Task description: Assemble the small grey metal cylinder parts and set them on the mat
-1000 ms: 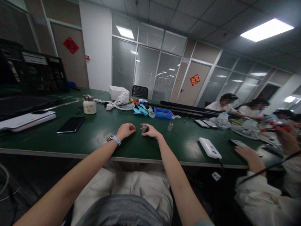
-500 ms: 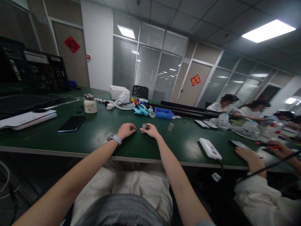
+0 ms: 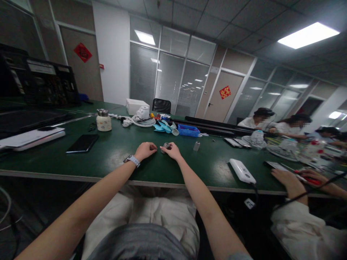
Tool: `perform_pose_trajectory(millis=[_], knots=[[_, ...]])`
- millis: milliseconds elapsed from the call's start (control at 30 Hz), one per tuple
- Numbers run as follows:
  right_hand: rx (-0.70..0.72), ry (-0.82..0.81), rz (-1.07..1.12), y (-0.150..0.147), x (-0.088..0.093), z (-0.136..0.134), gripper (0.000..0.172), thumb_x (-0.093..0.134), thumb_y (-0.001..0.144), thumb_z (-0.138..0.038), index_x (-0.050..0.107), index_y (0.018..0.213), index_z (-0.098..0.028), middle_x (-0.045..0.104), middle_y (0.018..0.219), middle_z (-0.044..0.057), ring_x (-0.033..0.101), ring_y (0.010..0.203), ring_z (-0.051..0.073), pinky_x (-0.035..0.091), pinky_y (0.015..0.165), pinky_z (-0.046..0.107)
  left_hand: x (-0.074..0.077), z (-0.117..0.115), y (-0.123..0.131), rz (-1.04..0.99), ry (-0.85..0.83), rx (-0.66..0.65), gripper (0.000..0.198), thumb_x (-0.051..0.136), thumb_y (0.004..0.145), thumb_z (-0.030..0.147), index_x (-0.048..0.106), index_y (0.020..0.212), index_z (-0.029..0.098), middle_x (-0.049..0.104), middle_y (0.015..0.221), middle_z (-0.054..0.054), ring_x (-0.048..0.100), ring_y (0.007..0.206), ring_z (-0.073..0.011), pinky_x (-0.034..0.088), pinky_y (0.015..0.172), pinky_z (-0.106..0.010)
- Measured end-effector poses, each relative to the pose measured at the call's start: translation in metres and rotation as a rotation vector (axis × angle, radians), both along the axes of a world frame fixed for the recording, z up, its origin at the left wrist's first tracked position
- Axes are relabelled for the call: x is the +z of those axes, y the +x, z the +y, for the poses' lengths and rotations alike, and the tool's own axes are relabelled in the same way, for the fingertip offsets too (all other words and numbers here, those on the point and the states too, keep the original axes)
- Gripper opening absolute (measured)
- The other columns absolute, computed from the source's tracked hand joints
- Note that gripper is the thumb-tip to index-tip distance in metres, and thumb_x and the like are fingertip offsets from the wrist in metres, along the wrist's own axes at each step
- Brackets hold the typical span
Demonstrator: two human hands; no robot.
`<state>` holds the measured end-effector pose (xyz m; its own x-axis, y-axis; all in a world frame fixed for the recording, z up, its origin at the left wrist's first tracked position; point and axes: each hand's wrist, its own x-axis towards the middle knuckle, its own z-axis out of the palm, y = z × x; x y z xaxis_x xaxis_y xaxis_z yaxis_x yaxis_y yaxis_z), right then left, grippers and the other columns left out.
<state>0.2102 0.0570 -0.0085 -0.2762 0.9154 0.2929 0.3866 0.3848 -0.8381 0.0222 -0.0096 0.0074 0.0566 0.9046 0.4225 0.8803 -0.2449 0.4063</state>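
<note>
My right hand (image 3: 171, 150) pinches a small silvery metal cylinder (image 3: 166, 146) between thumb and fingers, low over the green table. Part of the cylinder is hidden by the fingers. Just left of it, my left hand (image 3: 145, 149) rests with curled fingers close to the tabletop; whether anything small sits inside them cannot be made out. That wrist wears a watch (image 3: 132, 159). A similar silvery cylinder (image 3: 196, 146) stands upright on the table, to the right of my right hand and apart from it.
Beyond my hands lie light-blue fan blades (image 3: 166, 127), a blue tray (image 3: 188, 130) and a white fan part (image 3: 143, 117). A phone (image 3: 82, 143) and cream jar (image 3: 103, 121) are left. A white power bank (image 3: 242, 171) and a co-worker's hands (image 3: 290, 181) are right.
The cylinder in my right hand has shifted slightly left and turned a little. My left hand has stayed in place. A co-worker's hand with a red-handled tool has moved left and down.
</note>
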Motion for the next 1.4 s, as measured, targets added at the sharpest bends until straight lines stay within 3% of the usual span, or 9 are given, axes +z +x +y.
perform_pose_trajectory(millis=[633,800,1033,1200,1400], knots=[[-0.1,0.007,-0.044,0.001,0.0,0.006,0.052,0.065,0.07,-0.06,0.059,0.098,-0.017,0.067,0.093,0.006,0.063,0.085,0.017,0.049,0.078,0.029,0.0,0.0,0.0,-0.012,0.006,-0.054,0.024,0.06,0.077,0.036,0.073,0.09,0.021,0.073,0.084,-0.003,0.066,0.077,-0.0181,0.049,0.068,-0.025],[-0.056,-0.125,0.128,-0.002,0.002,0.005,0.05,0.071,0.071,-0.046,0.053,0.106,-0.015,0.067,0.094,0.007,0.064,0.073,0.014,0.052,0.062,0.024,0.0,0.001,-0.001,-0.005,0.004,-0.049,0.024,0.061,0.077,0.036,0.073,0.09,0.021,0.073,0.084,-0.003,0.066,0.078,-0.0182,0.049,0.068,-0.025],[-0.042,-0.171,0.22,-0.003,0.004,0.002,0.049,0.078,0.067,-0.037,0.048,0.1,-0.015,0.063,0.078,0.001,0.055,0.043,0.006,0.044,0.04,0.016,0.0,0.001,0.0,0.004,-0.003,-0.055,0.025,0.06,0.077,0.035,0.073,0.092,0.021,0.074,0.085,-0.003,0.066,0.079,-0.0181,0.048,0.068,-0.024],[-0.016,-0.188,0.262,-0.003,0.009,-0.004,0.041,0.077,0.069,-0.028,0.05,0.096,-0.015,0.061,0.077,0.0,0.059,0.043,0.007,0.045,0.038,0.014,-0.001,0.002,-0.001,0.006,-0.003,-0.055,0.025,0.06,0.076,0.036,0.073,0.091,0.021,0.074,0.084,-0.003,0.066,0.079,-0.0183,0.048,0.068,-0.024],[0.016,-0.262,0.341,-0.004,0.014,-0.009,0.043,0.072,0.066,-0.002,0.052,0.101,-0.016,0.062,0.084,0.001,0.064,0.057,0.009,0.056,0.051,0.018,-0.001,0.002,0.0,0.021,-0.007,-0.046,0.024,0.06,0.077,0.035,0.074,0.091,0.021,0.074,0.085,-0.003,0.066,0.078,-0.018,0.048,0.067,-0.024]])
